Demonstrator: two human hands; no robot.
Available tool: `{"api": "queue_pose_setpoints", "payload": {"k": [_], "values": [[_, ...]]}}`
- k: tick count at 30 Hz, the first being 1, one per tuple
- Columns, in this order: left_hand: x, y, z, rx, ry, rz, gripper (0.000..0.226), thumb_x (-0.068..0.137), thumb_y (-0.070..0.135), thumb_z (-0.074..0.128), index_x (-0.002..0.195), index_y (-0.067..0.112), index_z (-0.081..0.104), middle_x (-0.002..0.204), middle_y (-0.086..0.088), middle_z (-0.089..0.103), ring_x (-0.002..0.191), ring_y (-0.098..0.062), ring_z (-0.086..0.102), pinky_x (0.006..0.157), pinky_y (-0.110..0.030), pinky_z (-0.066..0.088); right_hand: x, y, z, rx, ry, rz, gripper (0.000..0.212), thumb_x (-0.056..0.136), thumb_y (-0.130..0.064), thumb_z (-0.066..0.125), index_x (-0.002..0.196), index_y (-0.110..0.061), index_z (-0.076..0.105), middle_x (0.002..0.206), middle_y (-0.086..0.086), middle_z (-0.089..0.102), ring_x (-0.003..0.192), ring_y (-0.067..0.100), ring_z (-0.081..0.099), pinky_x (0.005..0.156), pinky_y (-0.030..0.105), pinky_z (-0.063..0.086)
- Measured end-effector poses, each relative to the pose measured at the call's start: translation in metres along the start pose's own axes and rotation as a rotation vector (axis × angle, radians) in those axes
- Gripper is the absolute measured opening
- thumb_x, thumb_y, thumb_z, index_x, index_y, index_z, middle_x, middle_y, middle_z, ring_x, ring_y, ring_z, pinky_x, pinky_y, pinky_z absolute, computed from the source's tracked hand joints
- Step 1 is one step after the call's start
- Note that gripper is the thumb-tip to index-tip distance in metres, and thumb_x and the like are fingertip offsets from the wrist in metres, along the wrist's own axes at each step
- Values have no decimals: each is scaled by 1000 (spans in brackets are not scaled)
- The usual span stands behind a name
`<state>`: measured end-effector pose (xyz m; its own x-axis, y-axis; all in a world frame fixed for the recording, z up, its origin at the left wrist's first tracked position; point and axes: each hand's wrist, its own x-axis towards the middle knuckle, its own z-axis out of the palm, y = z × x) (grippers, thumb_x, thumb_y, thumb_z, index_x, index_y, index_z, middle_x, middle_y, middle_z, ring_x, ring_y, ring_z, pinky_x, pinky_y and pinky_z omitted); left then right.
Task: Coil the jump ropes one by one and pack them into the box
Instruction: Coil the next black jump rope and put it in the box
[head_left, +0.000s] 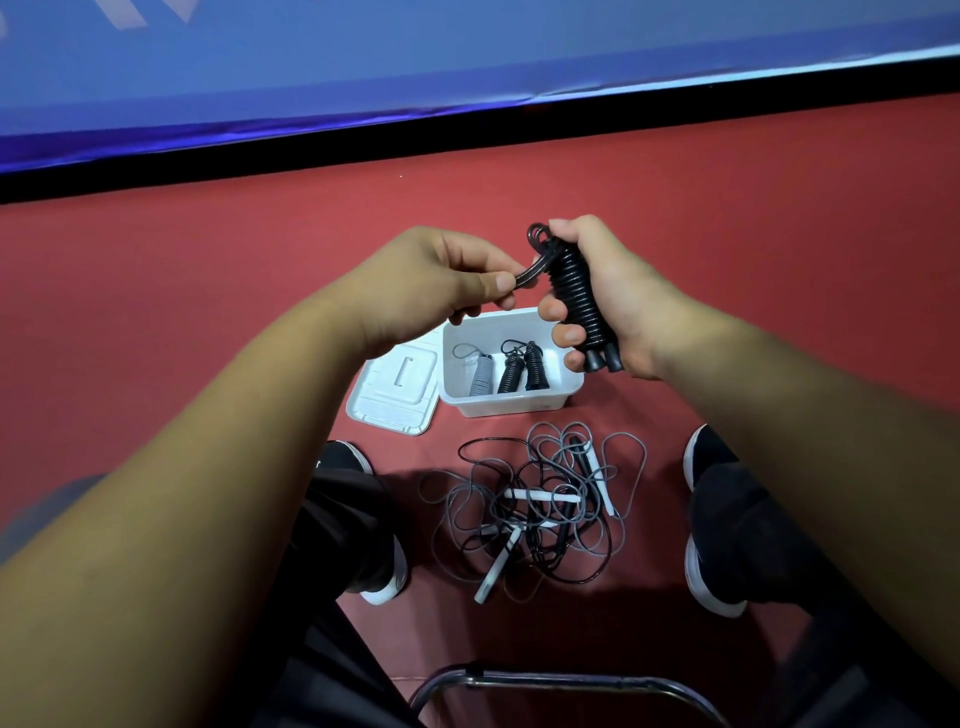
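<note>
Presently a black jump rope (574, 296) is held in the air just above the far side of the white box (519, 406). Its cord is wound in close turns round its own two handles, whose tips (602, 361) are seen below the palm. The bundle is gripped by the right hand (623, 306), the fingers curled round it from the side. The last loose stretch of cord (530, 274) is pinched between thumb and forefinger of the left hand (452, 275), the other fingers being loosely bent beneath.

Inside the box three wound ropes are already laid side by side: a grey one (482, 376) and two black ones (535, 366). The lid (395, 395) lies flat against the box's left wall. Nearer the feet, a tangle of grey and black ropes (540, 509) with white handles is spread on the red floor (208, 312).

The cord is judged to be light, thin and springy, probably smooth plastic, so the turns may be expected to slacken if the grip is eased before the end is tucked. The rigid handles are the sound place to be taken hold of. The bundle is best clasped across the windings, as it is now, with the free end drawn taut close to the coil. Nothing fragile is involved, and little force should be needed.
</note>
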<state>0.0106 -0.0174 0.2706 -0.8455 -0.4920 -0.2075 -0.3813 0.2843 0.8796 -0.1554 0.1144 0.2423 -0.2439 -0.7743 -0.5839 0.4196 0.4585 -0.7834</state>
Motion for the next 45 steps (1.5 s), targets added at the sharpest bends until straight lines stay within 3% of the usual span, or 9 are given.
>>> {"api": "queue_pose_setpoints", "payload": {"k": [13, 19, 23, 26, 30, 34, 38, 42, 45], "values": [[2, -14, -3, 297, -40, -116, 9, 101, 20, 70, 103, 16, 78, 87, 3, 78, 70, -9, 66, 71, -25, 59, 3, 9, 9, -60, -34, 13, 40, 101, -63, 48, 97, -24, 47, 69, 0, 49, 51, 18, 33, 52, 24, 30], [4, -14, 6, 381, 8, -202, 21, 102, 24, 67, 91, 7, 74, 71, -2, 67, 60, -12, 61, 47, -10, 43, -1, 9, 10, -65, -138, 42, 50, 101, -68, 47, 106, -18, 54, 68, -1, 48, 49, 15, 30, 49, 21, 25], [8, -17, 5, 372, 20, -211, 16, 93, 24, 80, 95, 9, 79, 68, -7, 69, 55, -9, 65, 57, -20, 55, -6, 8, 9, -107, -261, 82, 56, 102, -69, 41, 100, -16, 57, 67, 0, 44, 44, 12, 28, 46, 20, 22], [7, -16, 10, 334, 15, -183, 10, 92, 16, 80, 95, 7, 78, 83, -23, 75, 71, -25, 76, 70, -37, 66, -11, 9, 5, -154, -369, 134, 58, 103, -68, 37, 99, -15, 59, 65, 3, 42, 41, 11, 26, 45, 17, 23], [3, -13, 13, 428, 0, -153, 4, 92, 7, 73, 91, 10, 76, 79, -16, 76, 78, -33, 76, 72, -45, 65, -15, 13, -1, -232, -497, 208, 64, 104, -65, 36, 116, -11, 68, 65, 6, 41, 39, 11, 25, 45, 17, 25], [4, -8, 12, 495, 29, -118, 17, 87, 2, 68, 86, 17, 76, 76, -5, 76, 67, -18, 73, 66, -33, 61, -18, 16, 0, -275, -638, 297, 57, 104, -64, 35, 144, -33, 63, 71, 7, 44, 41, 9, 27, 44, 18, 24], [5, -4, 12, 430, 66, -73, 12, 82, 6, 78, 83, 18, 78, 78, -3, 77, 72, -21, 72, 71, -38, 61, -15, 19, 4, -344, -648, 343, 57, 103, -67, 40, 149, -37, 56, 75, 5, 47, 43, 8, 31, 45, 18, 24], [7, -5, 14, 391, 122, -24, 12, 77, 9, 84, 81, 18, 76, 81, 1, 79, 80, -20, 74, 80, -41, 60, -13, 21, 7, -417, -542, 332, 57, 103, -69, 43, 87, -25, 75, 70, 1, 49, 45, 9, 34, 42, 16, 28], [8, -6, 16, 382, 158, 34, 17, 79, 3, 81, 83, 16, 72, 86, 1, 78, 84, -17, 74, 81, -41, 60, -9, 22, 7, -463, -403, 262, 50, 101, -69, 50, 105, -20, 60, 72, 2, 51, 50, 12, 37, 45, 20, 35]]}}
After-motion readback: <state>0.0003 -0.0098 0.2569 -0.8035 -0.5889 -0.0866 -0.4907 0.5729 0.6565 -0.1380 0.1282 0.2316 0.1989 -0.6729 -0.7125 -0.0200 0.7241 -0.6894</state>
